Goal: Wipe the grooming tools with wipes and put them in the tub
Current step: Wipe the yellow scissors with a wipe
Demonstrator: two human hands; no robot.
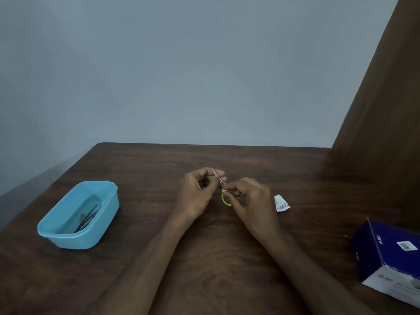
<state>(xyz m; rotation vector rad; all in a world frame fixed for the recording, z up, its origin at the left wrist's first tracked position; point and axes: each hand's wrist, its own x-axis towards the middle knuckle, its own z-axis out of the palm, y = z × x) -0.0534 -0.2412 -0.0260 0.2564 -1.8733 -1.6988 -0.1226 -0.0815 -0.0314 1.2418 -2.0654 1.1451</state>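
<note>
Small metal scissors with a yellow finger ring are held above the middle of the dark wooden table. My left hand grips the blade end with curled fingers. My right hand pinches the scissors near the yellow ring; whether a wipe lies between its fingers cannot be made out. A light blue tub stands at the left of the table, apart from both hands, with a few dark metal tools lying inside.
A torn white wipe wrapper lies just right of my right hand. A dark blue and white box sits at the table's right edge. A brown wooden panel rises at the far right, against a grey wall.
</note>
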